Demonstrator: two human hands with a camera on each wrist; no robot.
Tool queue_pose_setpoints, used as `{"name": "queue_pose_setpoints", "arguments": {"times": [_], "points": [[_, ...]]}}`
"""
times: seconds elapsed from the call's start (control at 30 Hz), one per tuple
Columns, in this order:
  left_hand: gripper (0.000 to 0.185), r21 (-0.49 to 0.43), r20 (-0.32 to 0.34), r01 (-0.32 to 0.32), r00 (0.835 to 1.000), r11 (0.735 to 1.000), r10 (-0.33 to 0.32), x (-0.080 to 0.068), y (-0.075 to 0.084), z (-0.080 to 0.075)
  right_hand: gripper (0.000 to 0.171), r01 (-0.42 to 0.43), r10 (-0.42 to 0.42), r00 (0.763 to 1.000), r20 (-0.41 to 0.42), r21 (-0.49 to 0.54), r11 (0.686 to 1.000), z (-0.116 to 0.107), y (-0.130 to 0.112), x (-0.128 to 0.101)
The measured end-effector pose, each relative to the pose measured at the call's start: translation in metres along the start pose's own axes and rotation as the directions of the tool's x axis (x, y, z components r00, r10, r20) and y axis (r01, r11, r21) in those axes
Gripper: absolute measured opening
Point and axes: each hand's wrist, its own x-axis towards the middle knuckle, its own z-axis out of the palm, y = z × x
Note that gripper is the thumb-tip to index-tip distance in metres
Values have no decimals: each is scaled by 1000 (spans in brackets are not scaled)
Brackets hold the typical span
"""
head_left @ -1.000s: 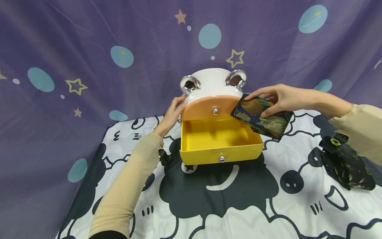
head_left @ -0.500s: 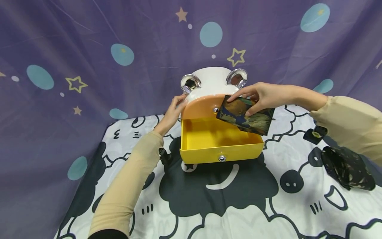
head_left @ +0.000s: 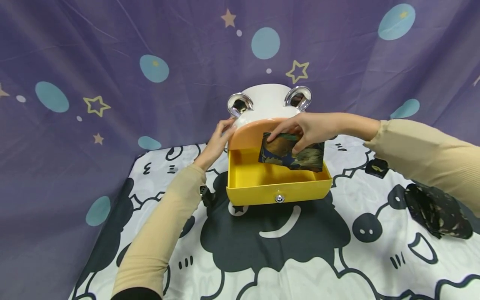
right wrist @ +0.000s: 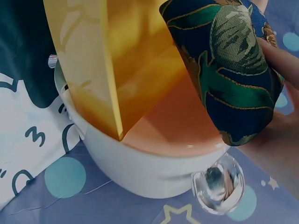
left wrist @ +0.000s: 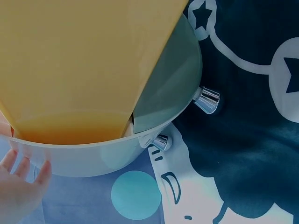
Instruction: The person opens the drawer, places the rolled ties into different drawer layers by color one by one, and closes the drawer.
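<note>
Head view: a purple backdrop [head_left: 112, 50] printed with stars and teal dots hangs behind the drawer cabinet [head_left: 268, 104], and a white cloth [head_left: 285, 258] with black cartoon sheep lies under the cabinet. The cabinet is a white rounded body with two chrome ears on top, an orange upper drawer front, and a yellow lower drawer [head_left: 277, 183] pulled open toward the viewer, a chrome knob on its front. To the right of the cabinet, on the cloth, lie a dark patterned fabric piece [head_left: 436, 210] and a small dark square piece [head_left: 376, 168], well apart from the drawer. The folded patterned cloth [head_left: 290, 152], dark blue with green and gold leaves, is held tilted over the open yellow drawer, against the orange front. The right hand [head_left: 305, 127] pinches its upper edge, fingers curled above and thumb beneath. The left hand [head_left: 217, 141] rests with relaxed, nearly straight fingers on the cabinet's left side, holding nothing.
</note>
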Motion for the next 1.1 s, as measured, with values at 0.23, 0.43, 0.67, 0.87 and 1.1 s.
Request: {"name": "queue_pose_setpoints", "arguments": {"times": [0.23,0.43,0.67,0.87,1.1], "points": [[41,1,-7,-8,1000,1000,8,0,1,2,54,-6,5,999,41,11,1000,8,-4,11],[41,5,-7,-14,1000,1000,14,0,1,4,52,21,-20,998,62,-22,1000,15,-3,17],[41,6,-7,-6,1000,1000,6,0,1,4,52,3,2,995,96,-56,998,21,-1,22],[41,3,-18,-12,1000,1000,12,0,2,4,52,36,-27,993,118,-77,996,25,1,27],[39,-18,-27,-23,999,1000,22,1,-2,5,52,9,6,988,155,-96,995,34,6,31]]}}
